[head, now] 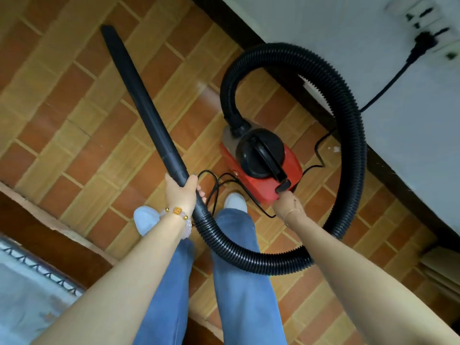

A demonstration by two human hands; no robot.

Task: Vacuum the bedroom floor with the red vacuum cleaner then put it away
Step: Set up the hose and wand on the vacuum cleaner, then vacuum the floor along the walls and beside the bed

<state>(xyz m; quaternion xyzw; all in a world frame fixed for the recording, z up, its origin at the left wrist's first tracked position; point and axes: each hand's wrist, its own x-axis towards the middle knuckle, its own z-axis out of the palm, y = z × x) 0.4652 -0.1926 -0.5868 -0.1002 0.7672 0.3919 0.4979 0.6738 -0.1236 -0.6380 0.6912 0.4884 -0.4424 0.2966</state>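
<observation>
At 8 o'clock, wooden frame (pixel 49 235): dark wood with pale fabric behind it, near the feet; a wide sweep could knock it.
Wand (pixel 142 100): black, running from the centre out to 11 o'clock; whether its narrow tip touches the floor (pixel 62 115) I cannot tell.
Slack cord (pixel 216 188): loops lie at the centre, just beside the white slippers (pixel 235 201) — the likeliest trouble, I judge, since a step forward could snag a foot and jerk the machine.
Red vacuum cleaner (pixel 263 175): on the floor just right of centre, near the dark skirting (pixel 249 33), black handle (pixel 267 155) on top.
Hose (pixel 348 125): ribbed, arching from the machine's front round 3 o'clock and back under the right forearm to the wand; pulled tight, it could tip or drag the small body.
Plug (pixel 420 43): seated in a white socket strip (pixel 408 11) at 1 o'clock, its lead slanting down the wall; a hard tug may pull it out.
Left hand (pixel 183 192): wrapped round the wand's lower end just above the hose cuff, thumb on top, beaded bracelet (pixel 178 211) at the wrist, forearm reaching in from 7 o'clock.
Right hand (pixel 288 200): stretched down from 5 o'clock to the machine's rear corner, at the black switch (pixel 283 186) — its fingers are hidden behind the hand, so whether it presses, pinches or merely touches I cannot tell.
</observation>
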